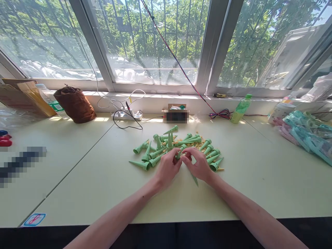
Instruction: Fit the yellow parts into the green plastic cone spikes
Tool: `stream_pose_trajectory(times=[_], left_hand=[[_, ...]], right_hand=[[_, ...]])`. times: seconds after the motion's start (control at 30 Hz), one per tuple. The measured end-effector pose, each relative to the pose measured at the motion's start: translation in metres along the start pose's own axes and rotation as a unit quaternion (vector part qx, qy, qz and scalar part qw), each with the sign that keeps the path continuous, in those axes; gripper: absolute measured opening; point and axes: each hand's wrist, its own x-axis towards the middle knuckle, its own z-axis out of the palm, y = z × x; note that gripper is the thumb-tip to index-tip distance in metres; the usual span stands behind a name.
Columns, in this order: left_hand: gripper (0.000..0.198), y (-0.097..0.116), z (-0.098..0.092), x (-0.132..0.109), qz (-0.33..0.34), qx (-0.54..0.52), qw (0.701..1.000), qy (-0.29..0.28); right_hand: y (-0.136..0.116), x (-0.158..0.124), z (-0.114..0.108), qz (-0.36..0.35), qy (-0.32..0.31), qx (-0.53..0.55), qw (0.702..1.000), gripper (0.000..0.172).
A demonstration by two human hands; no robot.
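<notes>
Tabletop (90,193), smooth and pale green, is crossed by a seam and runs from its dark near edge to the windows; the clock is centred on the heap, twelve at the glass. Nearest lies a sticker (35,219), at eight o'clock. On the heap's six o'clock side the hands meet: the left hand (169,166) pinches a green spike (178,155) in its fingertips, while the right hand (199,164) curls against it, its own grip impossible to tell. Beyond spreads the heap, with yellow pieces (220,169) strewn through it. Plastic bags (313,135) sit at three, a bottle (241,109) at two, a brown pouch (75,103) at ten, a power strip (127,114) between ten and eleven, and a box (176,116) at twelve. Sunlit windows (155,45) show foliage behind bars. Counted near to far: one sticker, two hands, roughly twenty spikes (overlap hides the exact number), one pouch, one power strip, one box, at least three panes.
</notes>
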Motion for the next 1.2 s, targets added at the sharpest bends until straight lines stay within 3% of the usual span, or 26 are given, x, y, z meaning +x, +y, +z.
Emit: stream_pose_trajectory(times=[0.13, 0.37, 0.7, 0.93, 1.07, 1.2], left_hand=[[0.031, 0.003, -0.001, -0.002, -0.004, -0.024, 0.999, -0.048], [0.023, 0.002, 0.003, -0.001, -0.001, 0.001, 0.999, -0.052], [0.011, 0.000, 0.003, -0.002, 0.056, 0.052, 0.996, -0.037], [0.009, -0.005, -0.004, -0.002, 0.184, 0.108, 0.976, 0.031], [0.009, -0.011, -0.011, -0.001, 0.257, 0.102, 0.960, 0.047], [0.006, -0.013, -0.024, 0.000, 0.254, 0.115, 0.956, 0.091]], right_hand=[[0.003, -0.002, 0.005, -0.022, -0.033, -0.004, 0.999, 0.013], [0.008, -0.002, 0.007, -0.002, -0.043, -0.023, 0.999, 0.010], [0.004, -0.001, 0.005, 0.002, 0.010, -0.019, 1.000, 0.025], [0.006, -0.006, 0.009, -0.005, 0.054, -0.026, 0.998, 0.032], [0.008, -0.010, 0.016, -0.038, 0.012, -0.043, 0.998, 0.030], [0.009, -0.013, 0.021, -0.060, -0.034, -0.069, 0.995, 0.031]])
